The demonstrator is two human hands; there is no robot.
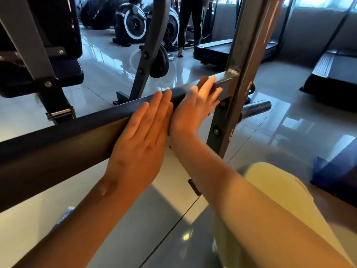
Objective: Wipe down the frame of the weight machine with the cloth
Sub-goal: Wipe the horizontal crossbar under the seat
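1. The frame is met here as a long dark crossbar [58,144], which runs up to a grey upright [249,55] at its right end. Strokes are best run lengthwise along the bar, so that its near face and top edge are both covered.
2. The left hand [141,144] is laid flat on the crossbar's near face, about mid-length, with the fingers straight and together and nothing held. It is judged to serve as a brace and should be kept out of the wiping path.
3. The right hand [193,109], which is blurred, is pressed on the crossbar's top edge just beside the left hand, near the right end. Its fingers are spread and nearly straight, and are curled round nothing.
4. The cloth [203,79] is seen only as a small dark patch under and between those fingers, close to the upright. That this patch is the cloth is a judgement, since the blur hides its outline.
5. Pressure is best spread through the whole palm, so that the cloth is carried along and not left behind.
6. The weld [232,71] at the corner and the bolts [215,131] below it are likely to need a closer rub.
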